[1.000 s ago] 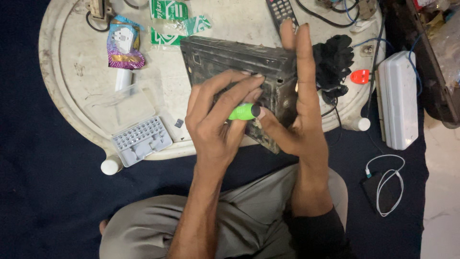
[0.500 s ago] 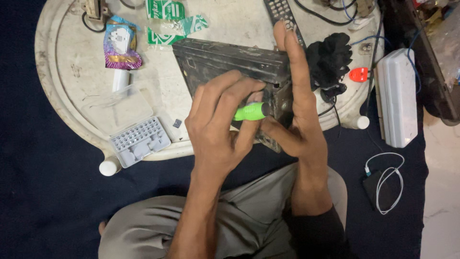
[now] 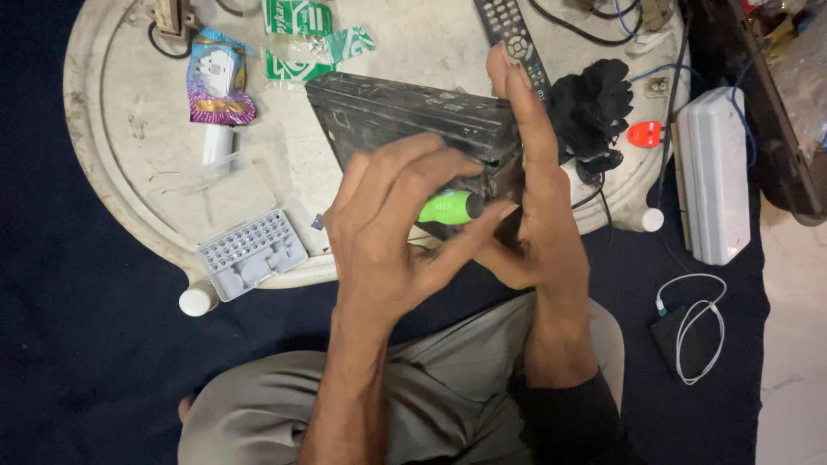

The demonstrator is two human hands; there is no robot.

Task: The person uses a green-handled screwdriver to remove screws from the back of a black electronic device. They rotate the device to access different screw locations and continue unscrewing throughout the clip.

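Observation:
A dark, worn metal device box (image 3: 388,108) lies on a round white table (image 3: 95,146). My left hand (image 3: 388,232) is closed around a screwdriver with a bright green handle (image 3: 448,207), held against the box's near side. My right hand (image 3: 538,198) stands on edge with its fingers straight, pressed flat against the right end of the box and steadying it. The screwdriver's tip is hidden between my hands.
A grey case of screwdriver bits (image 3: 250,254) lies open at the table's near left edge. Colourful packets (image 3: 215,82), a remote control (image 3: 512,26) and a black glove (image 3: 594,103) sit further back. A white oblong box (image 3: 711,172) and a coiled white cable (image 3: 693,323) lie on the dark floor at right.
My left fingers have shifted around the green handle, and the view has drifted slightly. My right hand stays against the box.

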